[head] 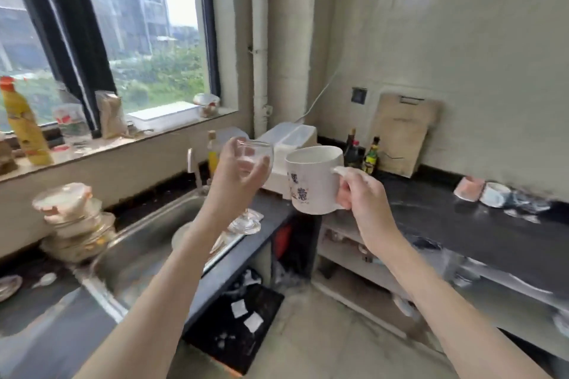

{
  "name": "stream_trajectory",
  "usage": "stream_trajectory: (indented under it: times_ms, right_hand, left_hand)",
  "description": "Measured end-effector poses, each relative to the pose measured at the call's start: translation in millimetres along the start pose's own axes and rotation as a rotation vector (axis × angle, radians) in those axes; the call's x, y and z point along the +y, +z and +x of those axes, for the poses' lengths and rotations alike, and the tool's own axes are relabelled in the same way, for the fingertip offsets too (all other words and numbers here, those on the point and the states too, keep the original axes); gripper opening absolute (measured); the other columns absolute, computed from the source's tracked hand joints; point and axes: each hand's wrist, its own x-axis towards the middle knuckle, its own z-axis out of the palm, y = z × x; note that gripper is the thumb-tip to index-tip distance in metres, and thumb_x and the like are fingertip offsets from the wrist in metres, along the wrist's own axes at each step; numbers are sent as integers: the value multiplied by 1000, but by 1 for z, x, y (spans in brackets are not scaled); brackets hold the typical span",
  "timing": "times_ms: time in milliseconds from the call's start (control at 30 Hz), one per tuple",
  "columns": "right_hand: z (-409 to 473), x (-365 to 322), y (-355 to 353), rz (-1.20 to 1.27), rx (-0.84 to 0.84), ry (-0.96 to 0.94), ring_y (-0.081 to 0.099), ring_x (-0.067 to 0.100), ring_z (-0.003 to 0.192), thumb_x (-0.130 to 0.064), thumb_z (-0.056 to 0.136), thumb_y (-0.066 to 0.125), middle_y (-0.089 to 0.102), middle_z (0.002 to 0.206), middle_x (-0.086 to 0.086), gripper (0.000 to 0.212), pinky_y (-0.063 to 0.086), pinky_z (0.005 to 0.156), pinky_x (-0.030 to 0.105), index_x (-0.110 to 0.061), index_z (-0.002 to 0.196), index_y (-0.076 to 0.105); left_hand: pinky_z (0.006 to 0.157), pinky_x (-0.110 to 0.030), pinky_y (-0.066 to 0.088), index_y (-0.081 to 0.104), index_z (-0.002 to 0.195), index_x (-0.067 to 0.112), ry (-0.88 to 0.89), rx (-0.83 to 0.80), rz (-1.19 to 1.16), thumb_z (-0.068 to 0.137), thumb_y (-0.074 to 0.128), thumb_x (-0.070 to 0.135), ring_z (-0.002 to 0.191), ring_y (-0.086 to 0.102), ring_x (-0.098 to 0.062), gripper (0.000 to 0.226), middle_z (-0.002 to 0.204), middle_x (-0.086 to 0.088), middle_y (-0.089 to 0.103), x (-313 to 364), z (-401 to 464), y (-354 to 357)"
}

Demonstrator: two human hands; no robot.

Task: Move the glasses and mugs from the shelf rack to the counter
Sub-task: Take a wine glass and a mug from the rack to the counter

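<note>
My left hand [238, 177] grips the bowl of a clear stemmed glass [257, 152], whose foot [244, 226] hangs above the sink's right edge. My right hand [358, 194] holds a white mug [314, 180] with dark printed characters by its handle, upright, in the air over the corner of the dark counter [462, 224]. The mug and the glass are side by side, nearly touching. Two more cups, one pink [468, 189] and one white [494, 194], lie on the counter at the far right. The shelf rack is not clearly in view.
A steel sink [147, 243] lies at the left, with stacked lidded containers [72, 218] beside it. A white plastic box [291, 144], sauce bottles [371, 157] and a wooden cutting board [400, 132] stand at the counter's back. A yellow bottle [24, 126] is on the window sill.
</note>
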Motion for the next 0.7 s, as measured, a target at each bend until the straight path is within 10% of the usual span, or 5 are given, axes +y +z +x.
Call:
stream_trajectory:
  times_ms: [100,267,433,700]
  right_hand:
    - [12,11,-83,-40,115,19,40,-3,41,-22,91,44,37,40,-18,35,32,43,7,-20,57,34]
    - [30,37,-196,-128,333,75,29,2,41,-20,89,43,29,41,-14,39,25,41,11,-24,52,30]
    - [58,76,-285,-183,482,166,22,11,50,-18,86,40,22,46,-11,32,22,52,27,-19,56,29]
    - [145,139,-407,-248,622,257,23,9,49,-18,87,41,24,45,-11,31,23,57,31,-17,58,27]
  left_hand:
    - [67,-29,54,41,109,23,1,-120,-99,89,54,25,74,61,2,24,100,4,58,12,17,88]
    - [81,-30,48,40,124,9,7,-273,-205,80,56,42,91,58,-8,57,104,-1,58,25,44,215]
    - [62,-5,42,43,119,10,57,-402,-217,83,54,34,78,56,10,45,94,11,55,22,74,335]
    - [68,-22,47,46,114,15,26,-545,-281,86,54,29,91,59,-10,32,101,0,59,12,150,512]
